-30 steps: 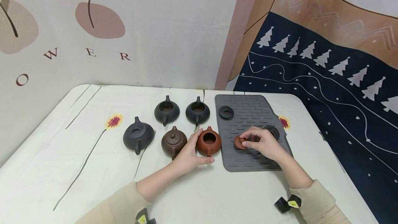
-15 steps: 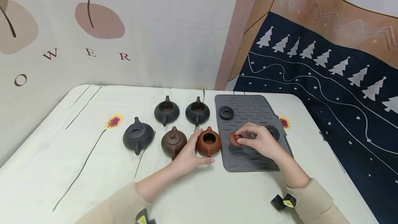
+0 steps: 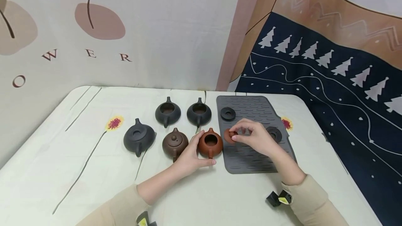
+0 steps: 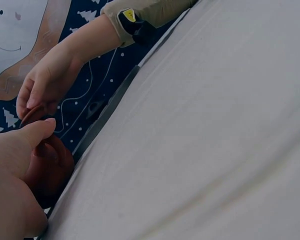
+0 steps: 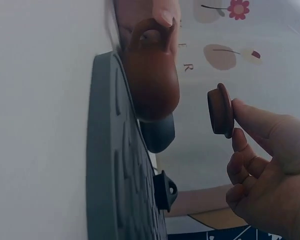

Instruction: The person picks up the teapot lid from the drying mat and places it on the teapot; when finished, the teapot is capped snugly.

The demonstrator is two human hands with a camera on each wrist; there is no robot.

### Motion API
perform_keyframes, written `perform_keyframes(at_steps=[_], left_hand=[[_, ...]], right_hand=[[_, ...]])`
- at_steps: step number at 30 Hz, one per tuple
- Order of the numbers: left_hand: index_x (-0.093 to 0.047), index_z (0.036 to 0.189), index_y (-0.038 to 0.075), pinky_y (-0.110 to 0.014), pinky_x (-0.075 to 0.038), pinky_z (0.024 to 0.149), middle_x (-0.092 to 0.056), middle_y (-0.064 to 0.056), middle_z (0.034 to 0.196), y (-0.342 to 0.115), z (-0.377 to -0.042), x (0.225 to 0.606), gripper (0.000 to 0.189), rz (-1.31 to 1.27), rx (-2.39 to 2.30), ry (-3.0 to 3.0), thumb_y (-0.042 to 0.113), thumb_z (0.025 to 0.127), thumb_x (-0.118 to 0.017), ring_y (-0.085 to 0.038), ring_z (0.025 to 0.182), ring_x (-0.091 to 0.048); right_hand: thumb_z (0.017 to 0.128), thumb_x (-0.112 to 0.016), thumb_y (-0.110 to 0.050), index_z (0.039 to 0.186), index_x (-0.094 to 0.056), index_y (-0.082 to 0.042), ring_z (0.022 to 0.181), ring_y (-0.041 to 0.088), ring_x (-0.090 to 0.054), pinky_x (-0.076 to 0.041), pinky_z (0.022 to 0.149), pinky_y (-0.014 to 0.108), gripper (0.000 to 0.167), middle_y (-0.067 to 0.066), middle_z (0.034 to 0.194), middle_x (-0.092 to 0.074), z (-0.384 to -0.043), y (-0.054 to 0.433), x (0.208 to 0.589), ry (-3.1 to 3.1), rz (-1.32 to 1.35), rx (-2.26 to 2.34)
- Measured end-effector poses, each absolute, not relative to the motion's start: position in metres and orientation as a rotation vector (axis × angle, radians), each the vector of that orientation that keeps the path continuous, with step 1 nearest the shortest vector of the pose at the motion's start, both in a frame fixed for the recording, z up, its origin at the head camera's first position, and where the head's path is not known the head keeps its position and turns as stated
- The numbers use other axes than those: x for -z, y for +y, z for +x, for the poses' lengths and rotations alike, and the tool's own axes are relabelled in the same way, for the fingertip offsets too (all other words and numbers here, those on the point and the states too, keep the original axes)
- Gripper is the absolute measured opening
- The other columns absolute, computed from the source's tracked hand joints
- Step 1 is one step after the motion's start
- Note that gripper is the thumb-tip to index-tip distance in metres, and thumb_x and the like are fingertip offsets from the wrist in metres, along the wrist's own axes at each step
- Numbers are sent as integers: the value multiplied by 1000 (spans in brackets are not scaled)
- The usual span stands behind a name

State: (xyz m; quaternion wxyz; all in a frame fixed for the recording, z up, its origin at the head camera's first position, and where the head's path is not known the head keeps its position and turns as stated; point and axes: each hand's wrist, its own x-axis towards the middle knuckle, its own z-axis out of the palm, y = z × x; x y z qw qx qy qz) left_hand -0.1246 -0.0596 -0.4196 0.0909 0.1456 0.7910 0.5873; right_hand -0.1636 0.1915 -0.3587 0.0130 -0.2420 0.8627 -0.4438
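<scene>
My left hand holds a reddish-brown clay teapot, fingers along its left side and thumb by the handle. The teapot stands upright on the table, its top opening uncovered. In the right wrist view, my right hand pinches a matching teapot lid between thumb and fingers. That lid is raised above the grey mat, just right of the teapot in the head view. A dark brown teapot with its lid on stands left of my left hand.
Two black teapots without lids stand at the back, and a black teapot with a lid is at the left. One black lid lies on the mat's far left; another black lid lies toward its right edge.
My right hand has moved left and slightly away from me over the mat, carrying the reddish-brown lid toward the teapot. My left hand has stayed on the teapot.
</scene>
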Motion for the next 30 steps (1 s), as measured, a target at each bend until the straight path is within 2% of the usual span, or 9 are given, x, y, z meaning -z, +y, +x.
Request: perform_keyframes(at_steps=[25, 30], left_hand=[[-20, 151, 3, -49, -26, 109, -25, -12, 153, -60, -124, 418, 101, 437, -1714, 2377, 20, 74, -84, -27, 138, -27], [-21, 151, 3, -48, -27, 108, -25, -13, 153, -60, -124, 418, 102, 444, -1705, 2388, 20, 74, -85, -28, 137, -30]], right_hand=[[82, -76, -7, 100, -74, -10, 78, 21, -49, -43, 66, 38, 18, -1, 96, -65, -178, 147, 368, 2533, -939, 1428], [81, -76, -6, 100, -73, -7, 79, 28, -51, -43, 66, 38, 19, 4, 98, -66, -179, 142, 372, 2528, -923, 1415]])
